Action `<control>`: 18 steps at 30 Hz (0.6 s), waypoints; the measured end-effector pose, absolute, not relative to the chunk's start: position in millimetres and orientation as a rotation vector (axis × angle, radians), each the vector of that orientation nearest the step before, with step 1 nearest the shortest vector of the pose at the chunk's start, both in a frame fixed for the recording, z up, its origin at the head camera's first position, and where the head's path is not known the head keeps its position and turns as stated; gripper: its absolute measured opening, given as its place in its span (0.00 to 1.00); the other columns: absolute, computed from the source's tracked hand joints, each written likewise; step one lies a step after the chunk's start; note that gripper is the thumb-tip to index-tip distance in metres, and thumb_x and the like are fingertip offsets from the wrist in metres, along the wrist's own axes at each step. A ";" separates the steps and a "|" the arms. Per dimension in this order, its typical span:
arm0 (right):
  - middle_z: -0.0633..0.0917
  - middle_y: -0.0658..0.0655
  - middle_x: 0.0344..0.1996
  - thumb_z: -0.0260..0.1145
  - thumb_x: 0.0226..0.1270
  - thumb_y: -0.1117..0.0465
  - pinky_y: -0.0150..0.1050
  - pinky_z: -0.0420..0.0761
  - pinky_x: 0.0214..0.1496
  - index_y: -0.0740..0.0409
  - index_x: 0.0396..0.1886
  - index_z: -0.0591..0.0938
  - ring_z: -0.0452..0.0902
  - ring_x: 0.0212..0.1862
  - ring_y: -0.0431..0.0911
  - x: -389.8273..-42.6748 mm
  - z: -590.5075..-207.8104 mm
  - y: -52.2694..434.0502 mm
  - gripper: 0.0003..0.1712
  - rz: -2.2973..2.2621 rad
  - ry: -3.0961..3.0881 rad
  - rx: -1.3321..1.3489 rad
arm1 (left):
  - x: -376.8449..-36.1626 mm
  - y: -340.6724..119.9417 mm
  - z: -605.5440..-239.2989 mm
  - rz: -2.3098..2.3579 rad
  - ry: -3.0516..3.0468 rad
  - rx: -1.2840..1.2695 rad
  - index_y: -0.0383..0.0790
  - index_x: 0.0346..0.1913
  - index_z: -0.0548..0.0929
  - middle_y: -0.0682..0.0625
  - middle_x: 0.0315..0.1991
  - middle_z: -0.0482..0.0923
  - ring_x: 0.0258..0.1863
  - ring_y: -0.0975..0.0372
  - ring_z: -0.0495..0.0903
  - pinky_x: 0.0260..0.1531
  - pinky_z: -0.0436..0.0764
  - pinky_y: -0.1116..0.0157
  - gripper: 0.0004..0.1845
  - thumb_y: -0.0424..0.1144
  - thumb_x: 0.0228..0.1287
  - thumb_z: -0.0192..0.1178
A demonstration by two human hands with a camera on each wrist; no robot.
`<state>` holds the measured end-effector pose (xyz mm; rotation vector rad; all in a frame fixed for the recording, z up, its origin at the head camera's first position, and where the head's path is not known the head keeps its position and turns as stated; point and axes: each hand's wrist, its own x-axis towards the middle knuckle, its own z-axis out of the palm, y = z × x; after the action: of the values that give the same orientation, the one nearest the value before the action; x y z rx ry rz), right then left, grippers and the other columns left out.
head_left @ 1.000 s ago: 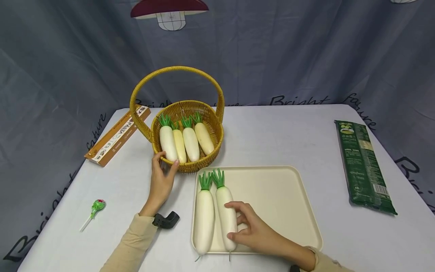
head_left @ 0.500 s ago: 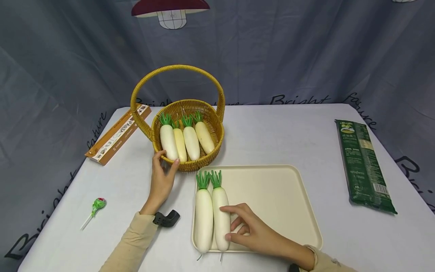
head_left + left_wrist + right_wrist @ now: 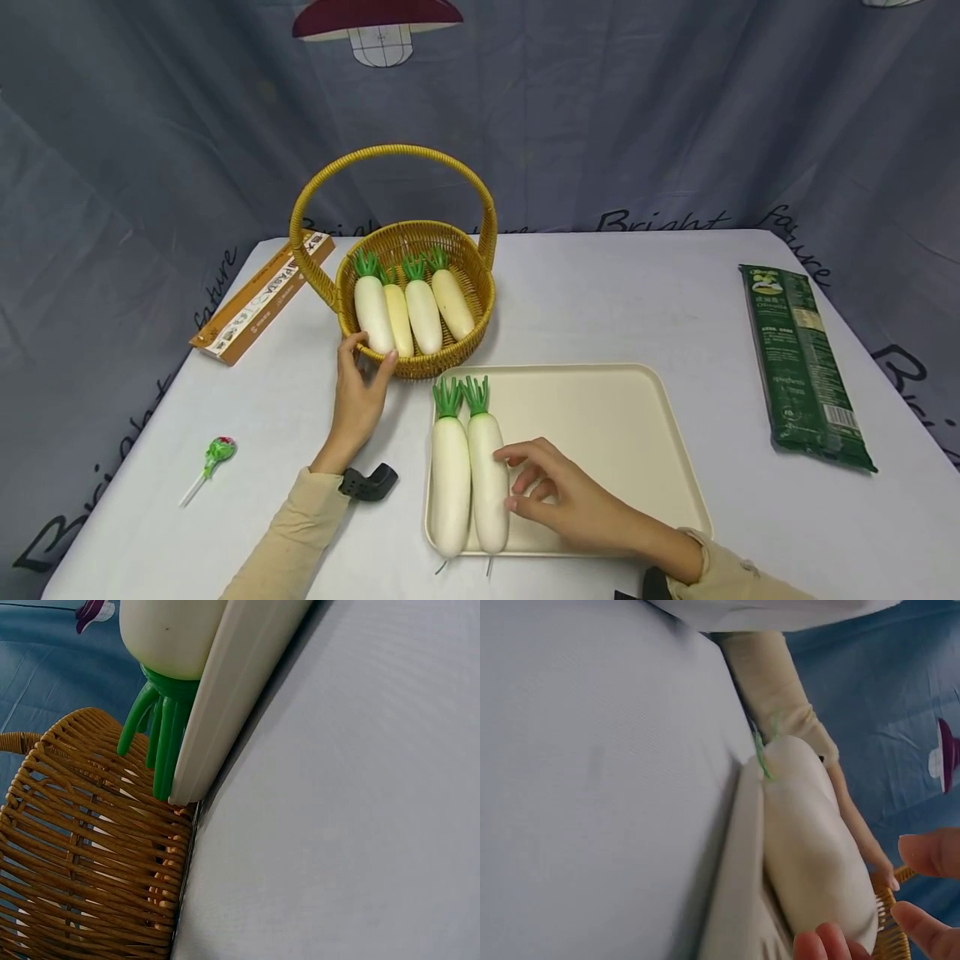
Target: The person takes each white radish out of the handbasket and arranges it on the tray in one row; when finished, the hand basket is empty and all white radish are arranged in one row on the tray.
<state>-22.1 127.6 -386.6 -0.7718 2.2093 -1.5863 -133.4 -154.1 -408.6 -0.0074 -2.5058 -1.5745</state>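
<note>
White and green-topped, two radishes lie side by side at the left edge of the cream tray, long axes running away from the person, leaves at the far end. The nearer one to the right hand sits just to that hand's left; its fingertips are at the radish's flank, loosely bent, touching or a hair apart, I cannot tell which, and gripping nothing. In the right wrist view the fingers stand spread beside the white body. The right hand is clearly the nearer to this pair.

Beyond the left hand, the wicker basket holds four more radishes, also lying lengthwise away from the person. That hand's thumb and fingers curl onto the basket's near rim, steadying it.

Farther left of the left hand lie a lollipop and a brown box; well right of the right hand, a green packet rests on the table.
</note>
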 end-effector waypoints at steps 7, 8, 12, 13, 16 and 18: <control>0.79 0.59 0.44 0.60 0.63 0.57 0.31 0.77 0.46 0.58 0.57 0.68 0.77 0.41 0.37 -43.6 -377.8 133.8 0.23 -1.596 2.228 -0.717 | -135.4 -152.4 -407.2 -1.559 -2.499 -0.023 0.45 0.63 0.53 0.41 0.69 0.46 0.68 0.44 0.50 0.64 0.59 0.48 0.32 0.52 0.63 0.53; 0.80 0.60 0.44 0.59 0.63 0.59 0.31 0.78 0.46 0.60 0.57 0.68 0.77 0.42 0.38 -46.6 -376.6 135.0 0.23 -1.607 2.213 -0.704 | -135.6 -152.2 -406.9 -1.561 -2.498 -0.024 0.45 0.63 0.53 0.41 0.69 0.46 0.68 0.43 0.50 0.64 0.59 0.48 0.32 0.52 0.62 0.53; 0.79 0.65 0.46 0.58 0.64 0.62 0.30 0.78 0.47 0.66 0.57 0.67 0.77 0.45 0.45 -59.1 -371.6 137.8 0.24 -1.665 2.150 -0.623 | -134.8 -152.9 -407.3 -1.571 -2.507 -0.010 0.45 0.63 0.53 0.41 0.69 0.46 0.68 0.42 0.50 0.64 0.59 0.47 0.32 0.52 0.63 0.52; 0.79 0.67 0.47 0.58 0.64 0.62 0.30 0.78 0.47 0.67 0.57 0.67 0.77 0.46 0.47 -62.9 -370.2 137.8 0.24 -1.682 2.140 -0.604 | -134.3 -153.4 -407.7 -1.574 -2.506 -0.008 0.45 0.63 0.53 0.41 0.69 0.46 0.68 0.43 0.50 0.64 0.59 0.47 0.31 0.52 0.63 0.52; 0.77 0.68 0.50 0.57 0.64 0.64 0.30 0.78 0.49 0.68 0.58 0.67 0.77 0.50 0.50 -75.5 -364.8 135.6 0.24 -1.761 2.100 -0.510 | -132.8 -154.2 -408.7 -1.578 -2.506 0.005 0.46 0.63 0.53 0.41 0.69 0.46 0.68 0.44 0.51 0.65 0.59 0.48 0.30 0.50 0.63 0.52; 0.76 0.68 0.52 0.55 0.65 0.64 0.31 0.78 0.51 0.67 0.59 0.66 0.76 0.52 0.51 -84.4 -360.8 132.7 0.24 -1.823 2.067 -0.440 | -132.0 -154.4 -408.7 -1.576 -2.509 0.003 0.46 0.63 0.54 0.42 0.69 0.46 0.68 0.45 0.51 0.64 0.59 0.48 0.30 0.50 0.64 0.52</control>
<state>-84.4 132.7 -360.8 -0.4397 2.0670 -1.8230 -132.0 -154.4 -408.7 0.0034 -2.5088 -1.5763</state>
